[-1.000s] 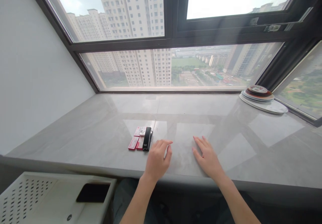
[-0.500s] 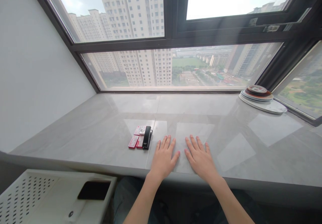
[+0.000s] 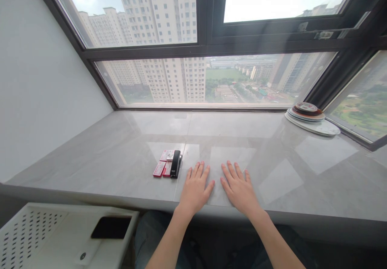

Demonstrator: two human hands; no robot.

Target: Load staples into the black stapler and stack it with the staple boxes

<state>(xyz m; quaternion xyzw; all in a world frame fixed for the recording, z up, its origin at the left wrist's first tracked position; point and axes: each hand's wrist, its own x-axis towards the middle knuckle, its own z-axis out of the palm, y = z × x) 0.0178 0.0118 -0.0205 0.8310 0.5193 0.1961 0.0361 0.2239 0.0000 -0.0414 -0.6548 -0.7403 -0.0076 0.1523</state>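
My left hand (image 3: 195, 188) lies flat on the grey stone sill (image 3: 99, 160), fingers spread and holding nothing. Beside it, palm down on the same surface, my right hand (image 3: 240, 188) is also open with fingers apart. Just left of my left hand a black stapler (image 3: 175, 164) rests, apart from the fingers. Against the stapler's left side sit small red-and-white boxes (image 3: 159, 168), probably of staples, though their print is too small to read. A small silvery piece (image 3: 170, 155) shows on the upper boxes, partly behind the stapler.
A stack of round plates or mats (image 3: 313, 120) stands at the far right corner by the window (image 3: 151, 108). Below the sill at lower left is a white perforated chair or stand (image 3: 69, 245) with a black phone (image 3: 111, 227) on it. A white wall (image 3: 45, 87) bounds the left.
The whole view has shifted very slightly. Both hands stay flat in place, and the stapler and boxes have not moved.
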